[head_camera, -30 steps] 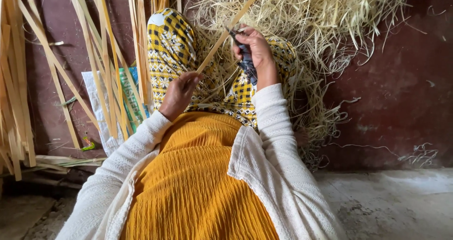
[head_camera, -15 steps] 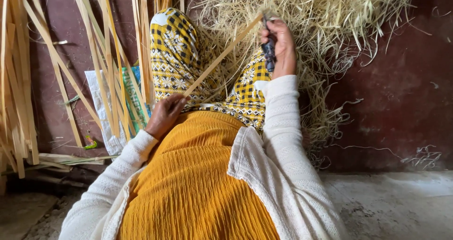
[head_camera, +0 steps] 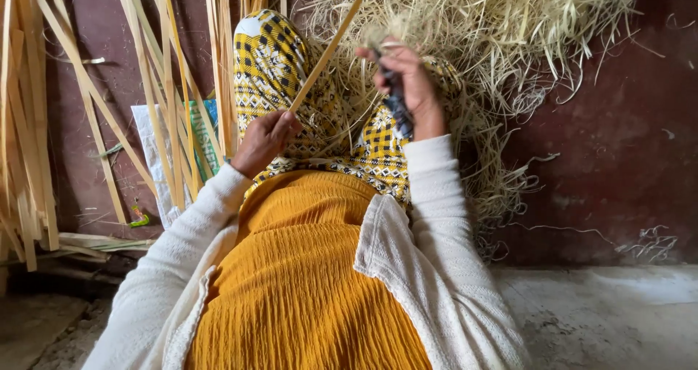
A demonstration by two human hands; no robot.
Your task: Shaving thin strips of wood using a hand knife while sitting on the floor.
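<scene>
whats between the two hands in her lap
In the head view, yellow-and-black patterned cloth over the lap lies between the left hand and the right hand.

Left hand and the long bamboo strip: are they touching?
Touching. The head view shows the left hand closed around the lower end of the bamboo strip, which rises slanting out of its fingers with no gap.

A heap of pale shavings (head_camera: 502, 57) is piled against a dark red wall (head_camera: 611, 145), with loose strands trailing down to the grey floor (head_camera: 611, 319). Long split strips (head_camera: 167, 101) are leaned upright at the left, beside a white sack (head_camera: 156, 159) printed in green. A yellow patterned cloth (head_camera: 273, 72) is draped over raised knees, above a mustard ribbed dress (head_camera: 291, 283) and a cream cardigan (head_camera: 429, 268).
</scene>
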